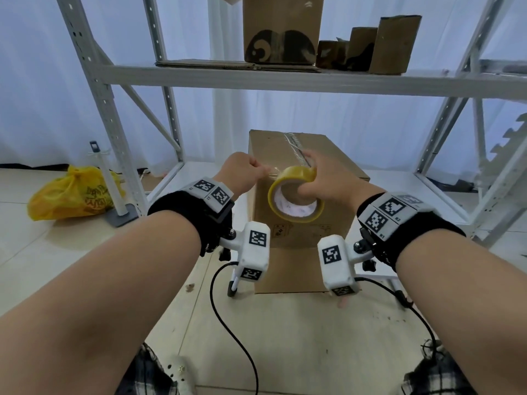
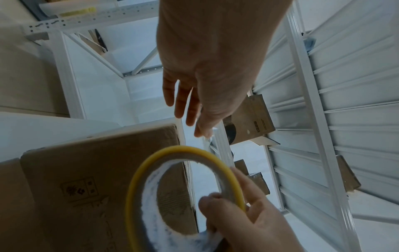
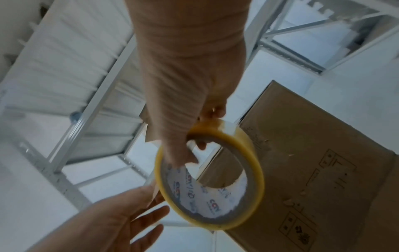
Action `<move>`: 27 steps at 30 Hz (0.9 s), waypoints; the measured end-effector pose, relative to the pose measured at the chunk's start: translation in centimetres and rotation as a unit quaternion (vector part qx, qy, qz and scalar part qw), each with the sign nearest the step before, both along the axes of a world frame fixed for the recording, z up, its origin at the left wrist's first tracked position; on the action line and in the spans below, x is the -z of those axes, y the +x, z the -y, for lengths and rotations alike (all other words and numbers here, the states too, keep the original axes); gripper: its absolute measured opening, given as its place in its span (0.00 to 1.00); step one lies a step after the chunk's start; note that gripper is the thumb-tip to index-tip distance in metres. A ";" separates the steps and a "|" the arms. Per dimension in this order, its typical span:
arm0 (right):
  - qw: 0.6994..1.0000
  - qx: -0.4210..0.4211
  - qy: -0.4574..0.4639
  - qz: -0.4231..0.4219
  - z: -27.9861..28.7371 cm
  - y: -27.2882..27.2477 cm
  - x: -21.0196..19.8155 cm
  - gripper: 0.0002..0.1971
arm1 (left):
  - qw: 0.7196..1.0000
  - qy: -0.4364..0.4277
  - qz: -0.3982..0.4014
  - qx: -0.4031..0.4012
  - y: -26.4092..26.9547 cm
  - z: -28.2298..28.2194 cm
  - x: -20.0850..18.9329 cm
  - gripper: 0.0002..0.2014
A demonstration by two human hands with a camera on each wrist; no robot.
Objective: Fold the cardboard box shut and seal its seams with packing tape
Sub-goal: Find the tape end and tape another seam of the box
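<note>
Cardboard box (image 1: 305,178) closed; hands: right (image 1: 328,178) grips tape roll (image 1: 296,198).

A storeroom or small warehouse space. Pale metal racking (image 1: 94,67) with perforated uprights stands from 10 to 2 o'clock, its shelf (image 1: 285,78) carrying cardboard boxes (image 1: 281,27) and flattened card. White curtains (image 1: 37,81) hang behind. The floor (image 1: 42,252) is pale tile, with a yellow plastic bag (image 1: 71,192) at 9 o'clock.
</note>
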State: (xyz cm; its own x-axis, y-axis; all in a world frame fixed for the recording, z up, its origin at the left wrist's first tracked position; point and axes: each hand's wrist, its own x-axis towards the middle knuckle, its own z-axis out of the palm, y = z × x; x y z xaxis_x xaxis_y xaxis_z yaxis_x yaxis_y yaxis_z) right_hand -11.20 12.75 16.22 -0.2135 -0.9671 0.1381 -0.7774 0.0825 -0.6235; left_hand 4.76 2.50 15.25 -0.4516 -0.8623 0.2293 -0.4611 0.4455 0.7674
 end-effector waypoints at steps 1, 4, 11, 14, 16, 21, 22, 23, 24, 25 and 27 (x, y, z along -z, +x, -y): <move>0.999 0.032 -0.018 -0.028 0.0 -0.5 0.1 0.28 | 1.000 0.000 -0.007 -0.006 -0.3 0.0 0.2 0.14; 0.985 0.128 -0.069 -0.090 0.1 -2.4 1.0 0.11 | 0.998 0.027 -0.060 -0.017 -1.3 -0.3 0.4 0.12; 0.961 0.242 -0.055 0.118 0.0 -6.9 2.6 0.35 | 0.976 0.167 -0.143 0.000 -4.4 -0.4 -0.2 0.13; 0.960 0.197 -0.067 0.187 0.5 -8.1 2.9 0.30 | 0.971 0.184 -0.153 -0.013 -5.4 0.2 0.1 0.11; 0.958 0.189 -0.044 0.210 1.0 -8.4 3.6 0.29 | 0.971 0.188 -0.149 -0.009 -5.8 0.5 0.6 0.04; 0.949 0.246 -0.029 0.194 3.0 -9.2 5.1 0.29 | 0.990 0.118 -0.076 -0.017 -5.6 0.6 2.1 0.08; 0.952 0.238 -0.016 0.190 3.3 -9.2 5.5 0.28 | 0.990 0.113 -0.082 -0.027 -5.3 0.7 2.2 0.07; 0.954 0.231 -0.013 0.189 3.5 -9.0 5.8 0.27 | 0.989 0.112 -0.090 -0.037 -5.1 0.8 2.2 0.06; 0.955 0.231 -0.016 0.186 3.7 -8.6 6.0 0.25 | 0.988 0.114 -0.099 -0.044 -4.8 0.9 2.3 0.05; 0.954 0.235 -0.024 0.183 3.8 -8.2 6.1 0.24 | 0.987 0.114 -0.102 -0.047 -4.6 1.0 2.4 0.05; 0.951 0.253 -0.033 0.176 3.9 -7.6 6.2 0.21 | 0.986 0.115 -0.105 -0.049 -4.3 1.0 2.6 0.05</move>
State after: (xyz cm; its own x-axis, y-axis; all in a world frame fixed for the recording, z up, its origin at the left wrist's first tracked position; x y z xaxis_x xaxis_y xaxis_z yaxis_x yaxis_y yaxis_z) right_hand -18.75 8.82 10.02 -0.6930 -0.7204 0.0276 -0.3902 0.3425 -0.8547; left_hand 0.45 1.53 12.68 -0.3266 -0.9397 0.1018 -0.3126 0.2090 0.9266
